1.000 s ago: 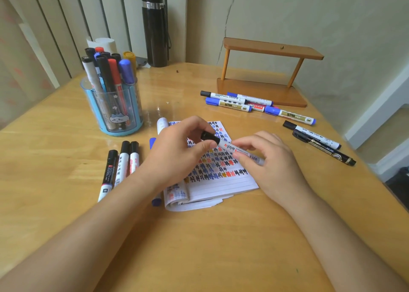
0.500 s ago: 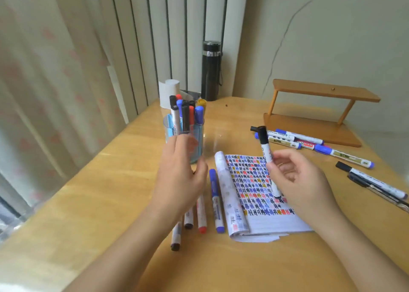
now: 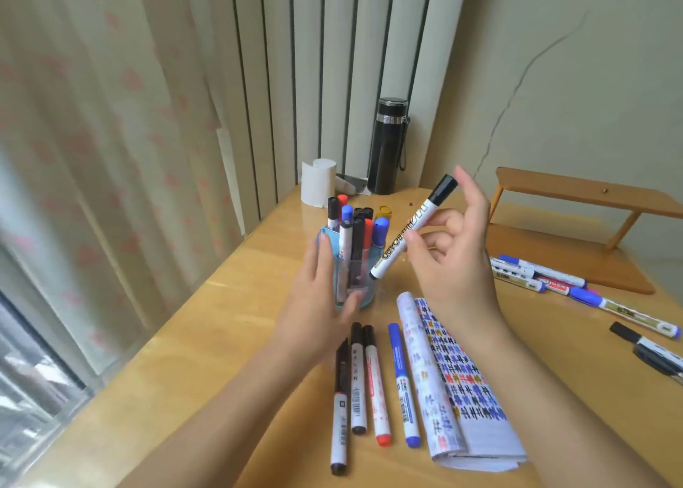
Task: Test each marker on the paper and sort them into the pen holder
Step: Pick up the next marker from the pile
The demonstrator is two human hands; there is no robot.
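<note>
Head cam: the see-through blue pen holder [image 3: 360, 284] sits mid-counter, already stuffed with upright markers [image 3: 356, 236], caps up: black, red, blue, one yellow-ish at the back. At its 6 o'clock, a row of four loose markers [image 3: 357, 380] lies flat on the counter [image 3: 207, 376]. At 4 o'clock is the paper [image 3: 458, 384], a folded-back lined pad covered in blue, black, red and yellow scribbles. Out at 3 o'clock, another bunch of markers [image 3: 543, 278] lies in front of a small wooden shelf [image 3: 587, 195], with a couple of black ones [image 3: 643, 343] near the right edge.

At 12 o'clock, by the back edge, there's a black flask [image 3: 388, 151] and a white paper roll [image 3: 318, 184]. Vertical blinds [image 3: 332, 62] hang behind, a patterned curtain [image 3: 92, 155] runs down the left, and the wall [image 3: 573, 81] has a long crack.

The left hand [image 3: 318, 302] has its fingers straight, up along the holder's 9 o'clock side with the thumb low in front. It's blurry, so I can't swear it's actually touching. The right hand [image 3: 451, 266] pinches the black-capped marker [image 3: 410, 232] mid-barrel, forefinger sticking up. The marker is tilted, cap at 1 o'clock, butt end just beside the holder's right rim, not inside it.
</note>
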